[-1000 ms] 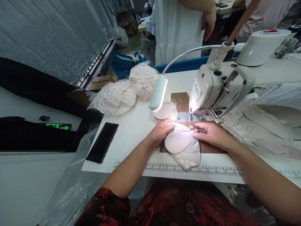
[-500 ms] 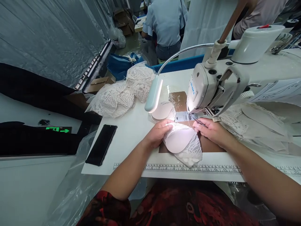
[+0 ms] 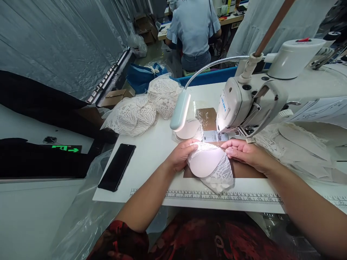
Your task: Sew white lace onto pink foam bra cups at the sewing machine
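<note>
My left hand (image 3: 184,154) is closed on the upper left edge of a white lace bra cup piece (image 3: 207,163), with the thumb on top. A smooth, pale pad shows on this piece, and a lace corner hangs toward me. At its upper right edge, my right hand (image 3: 242,154) is closed around slim metal tweezers (image 3: 220,147); mostly the thin tip shows, the rest being hidden by the fingers. Just beyond both hands are the sewing machine (image 3: 234,104) and its metal needle plate (image 3: 213,136). Another lace cup (image 3: 189,129) lies left of the plate.
A lamp (image 3: 180,110) hangs over the work. Piled lace cups (image 3: 132,115) lie at the left, with a black phone (image 3: 117,167) nearer me. More lace pieces (image 3: 300,144) lie right. A ruler strip (image 3: 200,196) runs along the front edge. A person (image 3: 193,32) sits beyond.
My right hand has turned and brought the tweezers' tip down from near the needle plate to the lace edge. My left hand keeps its hold; the view has shifted slightly.
</note>
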Demonstrator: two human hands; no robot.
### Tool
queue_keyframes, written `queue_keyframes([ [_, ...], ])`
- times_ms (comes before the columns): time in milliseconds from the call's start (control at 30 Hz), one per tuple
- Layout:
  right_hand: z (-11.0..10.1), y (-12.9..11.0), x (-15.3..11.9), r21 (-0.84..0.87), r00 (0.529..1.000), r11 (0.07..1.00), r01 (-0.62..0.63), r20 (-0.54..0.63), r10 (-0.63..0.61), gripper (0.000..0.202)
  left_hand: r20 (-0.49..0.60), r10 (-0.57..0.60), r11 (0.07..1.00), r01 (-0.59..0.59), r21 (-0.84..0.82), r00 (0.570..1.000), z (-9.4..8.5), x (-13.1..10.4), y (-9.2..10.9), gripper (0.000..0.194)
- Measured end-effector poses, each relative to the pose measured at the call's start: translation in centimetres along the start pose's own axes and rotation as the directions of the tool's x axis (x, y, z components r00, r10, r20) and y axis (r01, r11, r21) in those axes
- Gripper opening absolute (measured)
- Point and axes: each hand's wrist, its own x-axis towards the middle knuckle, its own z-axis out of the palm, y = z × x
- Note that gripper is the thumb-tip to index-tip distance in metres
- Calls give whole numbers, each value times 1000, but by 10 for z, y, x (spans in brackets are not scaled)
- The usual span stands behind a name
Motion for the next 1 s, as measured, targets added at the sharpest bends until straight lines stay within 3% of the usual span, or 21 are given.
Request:
queue_keyframes([
  [167, 5, 3, 3, 35, 999, 999, 41, 29, -42, 30, 13, 2, 1000, -2, 13, 1000, -1, 0, -1, 29],
  [400, 7, 0, 4, -194, 985, 975, 110, -112, -134, 30, -1, 15, 1000, -15, 25, 1000, 2, -1, -1, 31],
  [533, 12, 4, 8, -410, 965, 894, 183, -98, -243, 26, 5, 32, 995, -33, 99, 999, 4, -2, -2, 34],
  [633, 10, 6, 9, -458, 962, 867, 195, -82, -260, 18, -8, 39, 970, -36, 239, 999, 2, -3, -3, 36],
  [833, -11, -7, -3, -646, 970, 726, 235, 204, -133, 28, 49, 133, 811, -137, 568, 990, -1, 5, 4, 23],
  [933, -17, -8, -5, -731, 973, 652, 201, 69, -222, 31, 130, 145, 681, -194, 706, 981, 8, 20, 12, 16],
  [1000, -16, -4, -3, -771, 940, 599, 217, 1, -341, 24, 187, 141, 608, -234, 758, 972, 16, 32, 16, 15],
])
